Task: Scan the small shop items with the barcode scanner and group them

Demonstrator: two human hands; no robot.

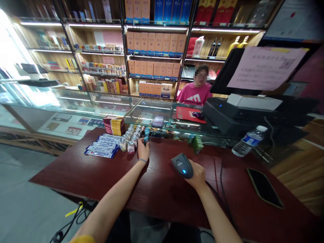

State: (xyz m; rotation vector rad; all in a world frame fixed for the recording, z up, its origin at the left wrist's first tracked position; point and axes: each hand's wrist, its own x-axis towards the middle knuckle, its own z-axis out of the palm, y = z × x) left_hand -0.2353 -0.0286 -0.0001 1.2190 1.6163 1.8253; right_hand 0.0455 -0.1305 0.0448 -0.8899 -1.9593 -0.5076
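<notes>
My left hand (143, 151) reaches forward over the dark red counter (157, 189) and pinches a small teal-capped bottle (146, 139) at the edge of a cluster of small bottles (131, 138). My right hand (197, 176) grips the handle of a grey barcode scanner (182, 164), whose blue light shows and whose head points toward the bottles. The scanner's cable (221, 189) trails back over the counter.
Blue packets (102, 147) and a stack of red-yellow boxes (114, 125) lie left of the bottles. A water bottle (246, 140) and a black phone (264, 187) lie at the right. A till with a screen (240, 111) stands beyond. A person in a pink shirt (194, 92) sits behind the glass counter.
</notes>
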